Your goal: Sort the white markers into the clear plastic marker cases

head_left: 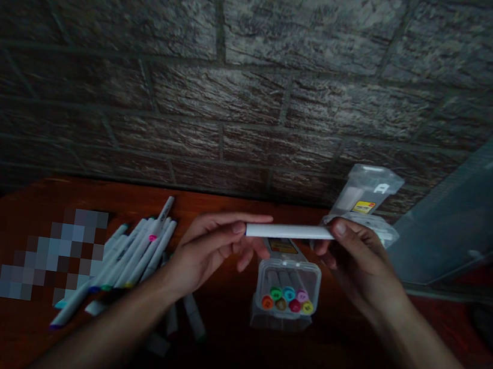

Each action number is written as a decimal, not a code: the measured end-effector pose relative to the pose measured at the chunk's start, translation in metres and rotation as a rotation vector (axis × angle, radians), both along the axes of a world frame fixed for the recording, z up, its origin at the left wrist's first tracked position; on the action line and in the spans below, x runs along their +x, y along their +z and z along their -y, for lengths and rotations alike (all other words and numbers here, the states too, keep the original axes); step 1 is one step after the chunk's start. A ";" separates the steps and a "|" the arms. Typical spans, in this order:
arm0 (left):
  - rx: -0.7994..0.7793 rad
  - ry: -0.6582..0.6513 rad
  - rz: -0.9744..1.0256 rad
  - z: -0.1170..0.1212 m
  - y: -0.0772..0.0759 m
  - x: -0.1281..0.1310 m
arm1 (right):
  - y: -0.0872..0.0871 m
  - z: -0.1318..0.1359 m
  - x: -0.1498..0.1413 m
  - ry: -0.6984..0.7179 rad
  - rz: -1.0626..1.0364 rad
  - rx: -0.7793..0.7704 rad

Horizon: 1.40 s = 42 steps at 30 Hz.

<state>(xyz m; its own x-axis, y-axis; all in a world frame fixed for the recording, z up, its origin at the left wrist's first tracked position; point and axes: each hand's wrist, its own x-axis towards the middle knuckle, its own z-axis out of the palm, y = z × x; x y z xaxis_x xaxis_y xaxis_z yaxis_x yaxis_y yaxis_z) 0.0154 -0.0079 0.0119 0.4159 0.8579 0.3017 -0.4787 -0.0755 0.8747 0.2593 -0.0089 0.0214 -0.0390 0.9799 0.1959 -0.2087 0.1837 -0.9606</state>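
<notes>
View: head camera, looking forward and down at two bare hands.
Left hand: the left hand (pixel 211 243) pinches one end of a white capped marker (pixel 290 232) between thumb and fingers.
Right hand: the right hand (pixel 362 251) grips the marker's other end, thumb on top.
Held marker: nearly level, raised above the table, spanning the space between the hands.
Marker case: the clear plastic marker case (pixel 316 287) sits below the held marker, holding seven markers whose numbered ends face the camera: green, blue and lilac above; orange, brown, red and yellow below.
Second case: another clear plastic case (pixel 349 195), with a yellow label, stands behind the right hand, near the wall.
Loose markers: a pile of white markers (pixel 135 254) lies left of the left hand, a pink-banded one on top; others lie partly behind the left forearm.
Room for moving: a gap separates the pile from the marker case; the wall limits reach at the back.
Surface: reddish-brown wooden table (pixel 64 191), its front in deep shadow.
Room: dim; grey textured block wall (pixel 249 97) behind, bluish-grey panel (pixel 466 207) at right, dark red floor (pixel 440 331) beyond.
Obscured: a pixelated patch at left hides detail.
</notes>
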 end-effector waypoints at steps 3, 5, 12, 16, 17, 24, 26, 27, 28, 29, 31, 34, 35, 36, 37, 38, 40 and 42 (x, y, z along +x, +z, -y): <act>-0.005 -0.016 0.008 0.000 -0.001 0.000 | -0.001 -0.001 -0.001 -0.008 -0.008 0.001; -0.009 -0.020 0.012 0.000 -0.001 0.001 | -0.001 -0.001 -0.001 -0.009 -0.007 0.007; 0.002 0.011 -0.019 -0.001 0.001 0.003 | -0.002 -0.001 0.000 -0.037 0.046 0.056; 0.040 0.093 -0.078 0.000 0.000 0.004 | -0.003 -0.002 0.000 -0.051 0.065 0.070; 0.052 0.112 -0.091 0.000 0.000 0.004 | -0.003 -0.002 -0.001 -0.056 0.069 0.075; 0.103 0.184 -0.161 -0.003 -0.005 0.005 | -0.004 0.000 -0.001 -0.074 0.111 0.101; 0.115 0.213 -0.198 -0.003 -0.006 0.006 | -0.005 -0.001 -0.001 -0.071 0.115 0.111; 0.124 0.230 -0.220 -0.003 -0.006 0.006 | -0.005 -0.001 -0.001 -0.066 0.117 0.115; 0.135 0.248 -0.244 -0.003 -0.005 0.006 | -0.005 -0.001 -0.001 -0.060 0.119 0.119; 0.143 0.264 -0.270 -0.003 -0.005 0.006 | -0.005 0.000 0.000 -0.053 0.122 0.124; 0.156 0.294 -0.314 -0.004 -0.004 0.006 | -0.005 0.000 0.000 -0.044 0.130 0.133; 0.173 0.324 -0.351 -0.004 -0.002 0.007 | -0.005 0.002 -0.001 -0.037 0.136 0.146; 0.177 0.329 -0.360 -0.004 -0.002 0.007 | -0.005 0.002 -0.001 -0.036 0.139 0.150; 0.182 0.335 -0.365 -0.004 -0.002 0.007 | -0.005 0.002 -0.001 -0.033 0.144 0.153; 0.185 0.340 -0.368 -0.004 -0.002 0.007 | -0.005 0.002 -0.001 -0.028 0.152 0.157; 0.186 0.344 -0.370 -0.004 -0.003 0.007 | -0.005 0.002 -0.001 -0.022 0.160 0.162; 0.190 0.348 -0.368 -0.005 -0.003 0.008 | -0.006 0.001 -0.001 -0.011 0.175 0.175; 0.208 0.357 -0.365 -0.005 -0.002 0.008 | -0.006 0.001 -0.001 -0.008 0.188 0.196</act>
<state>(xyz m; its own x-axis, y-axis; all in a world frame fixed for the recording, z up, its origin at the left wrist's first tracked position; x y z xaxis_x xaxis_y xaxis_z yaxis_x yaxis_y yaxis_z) 0.0233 -0.0030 0.0095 0.2199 0.9024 0.3705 -0.0597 -0.3666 0.9284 0.2583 -0.0098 0.0151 -0.0848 0.9242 0.3723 -0.0278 0.3713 -0.9281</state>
